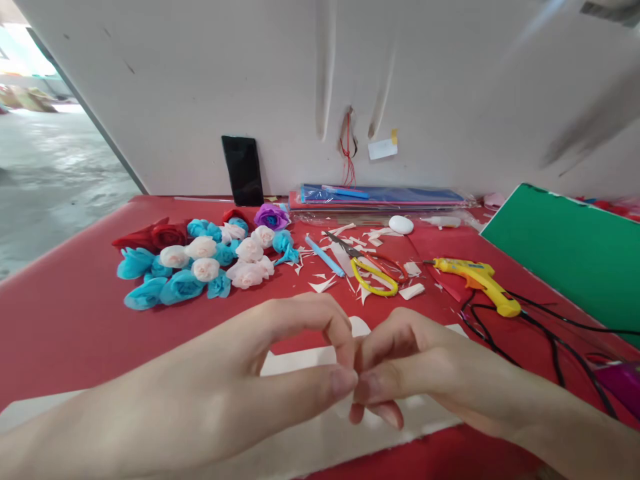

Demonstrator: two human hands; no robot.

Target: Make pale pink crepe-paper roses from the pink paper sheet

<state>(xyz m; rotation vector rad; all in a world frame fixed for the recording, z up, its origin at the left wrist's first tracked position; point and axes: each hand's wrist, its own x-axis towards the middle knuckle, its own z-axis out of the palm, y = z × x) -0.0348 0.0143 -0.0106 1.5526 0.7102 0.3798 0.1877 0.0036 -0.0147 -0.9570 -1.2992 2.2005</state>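
My left hand [300, 360] and my right hand [400, 360] meet fingertip to fingertip above the table. Thumb and forefinger of each are pinched together on a small off-white paper petal [359, 326], whose rounded top shows between the hands. Fingers cover most of the rest of it. Beneath both hands lies a sheet of cream paper [280, 440]. Beyond them are scissors [373, 279] with yellow and red handles, lying open among pale paper scraps [323, 285], and a light blue pen-like stick [325, 256].
Blue, white, red and purple paper flowers [203, 269] cluster at left on the red table [65, 300]. A yellow glue gun [477, 280] with black cord lies right, near a green board [565, 257]. Behind stand a black phone [243, 171] and wrapped paper sheets [380, 197].
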